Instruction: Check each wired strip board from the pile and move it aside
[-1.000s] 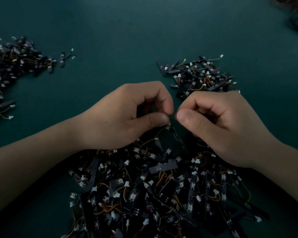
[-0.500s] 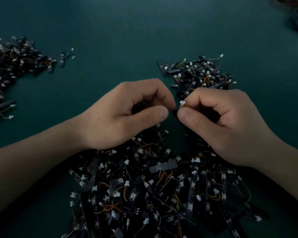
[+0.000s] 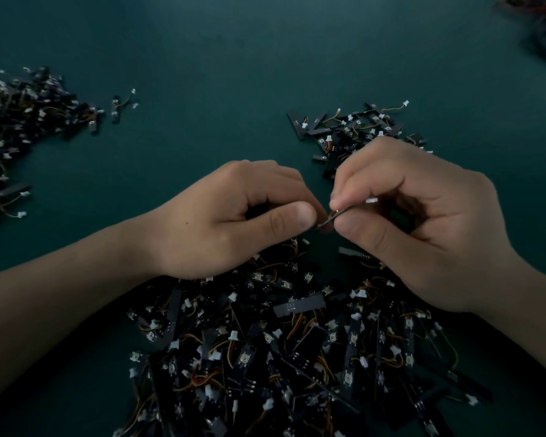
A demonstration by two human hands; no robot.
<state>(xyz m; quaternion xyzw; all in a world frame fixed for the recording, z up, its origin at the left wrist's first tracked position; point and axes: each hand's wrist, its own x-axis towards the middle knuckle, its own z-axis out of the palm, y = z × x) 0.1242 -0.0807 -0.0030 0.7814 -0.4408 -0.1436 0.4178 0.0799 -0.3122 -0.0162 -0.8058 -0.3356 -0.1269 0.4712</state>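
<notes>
Wired strip boards make up the big pile at the near edge of the green bench, a loose tangle of black strips, orange-yellow leads and white plugs. I judge this the unchecked stock, kept close so that either hand can draw from it.

A second heap runs along the left edge, with a stray board just beside it. A smaller heap lies beyond the right hand, toward the middle of the bench. Which of the two takes the checked boards cannot be told from here. A dark tangle of wire sits in the far right corner, too dim to name further.

The left hand and right hand meet above the far side of the big pile, lifted clear of it. Both are curled. The right pinches the held strip board between thumb and forefinger, and the left thumb and forefinger appear to nip its other end. Seen edge-on, it shows only as a thin dark sliver between the fingertips, probably tilted like this so the person can look along it.

Its white connector shows inside the curl of the right fingers, likely tucked there to keep the lead from snagging the pile. The check looks to be in progress, and the board is not yet set aside.
</notes>
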